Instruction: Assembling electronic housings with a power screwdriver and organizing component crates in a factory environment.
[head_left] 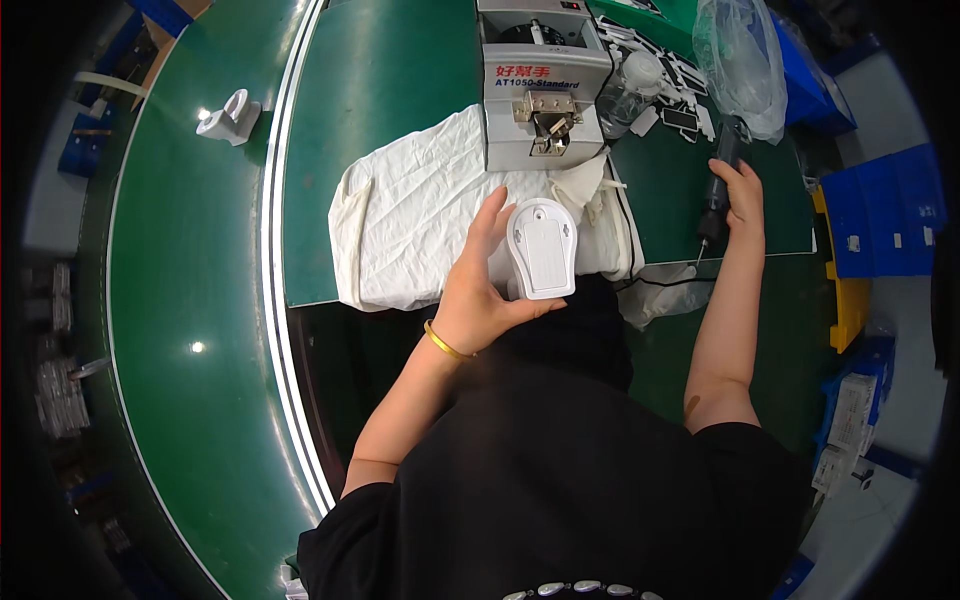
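Observation:
My left hand (490, 275) grips a white plastic housing (546, 250) with a rounded top and a flat panel facing up, held above the near edge of the bench. Small holes show near its upper end. Out to the right, my right hand (738, 190) is wrapped round a black electric screwdriver (721, 185), its thin bit pointing down toward the bench edge. Beneath the left hand lies a white cloth (410, 215). Just beyond it stands a grey metal screw feeder (543, 90). The two hands are well apart.
Farther right lie several white and dark small parts (680, 118) beside a clear plastic jar (632, 95) and a clear bag (742, 65). A green conveyor belt (200, 350) runs along the left, carrying another white housing (230, 120). Blue bins (885, 215) stand at the far right.

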